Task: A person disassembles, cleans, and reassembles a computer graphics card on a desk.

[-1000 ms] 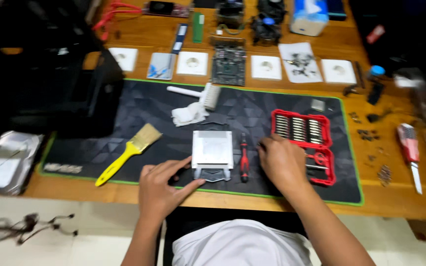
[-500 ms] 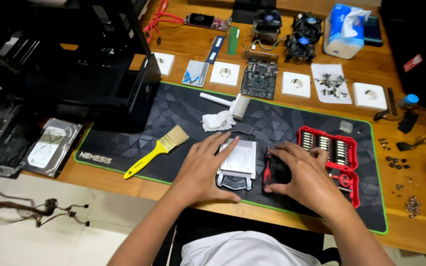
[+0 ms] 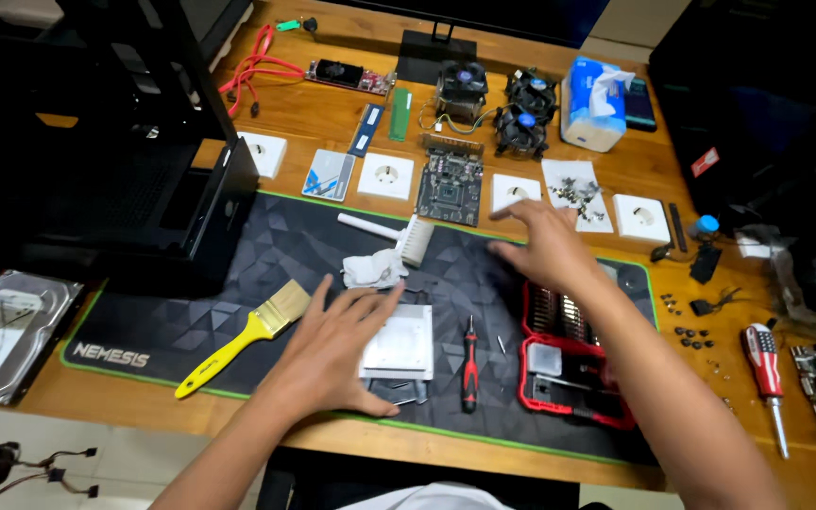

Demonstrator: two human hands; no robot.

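My left hand (image 3: 337,351) lies flat with fingers spread on the dark desk mat (image 3: 266,246), its fingertips touching the left edge of a small silver drive case (image 3: 400,345). My right hand (image 3: 542,247) hovers open above the mat, palm down, fingers stretched toward the white sheet with screws (image 3: 573,194); it holds nothing. A red-and-black screwdriver (image 3: 469,364) lies on the mat between the silver case and the open red bit set (image 3: 570,364).
A yellow-handled brush (image 3: 243,337), a white brush (image 3: 394,234) and a crumpled tissue (image 3: 373,269) lie on the mat. A black computer case (image 3: 110,161) stands at left, a hard drive (image 3: 7,331) beside it. Fans (image 3: 521,113), a circuit board (image 3: 449,184), white sockets and a tissue box (image 3: 595,104) sit behind.
My right hand has left the red-and-black screwdriver on the mat and moved up and away toward the back of the table. My left hand stays beside the silver case. The camera tilted upward.
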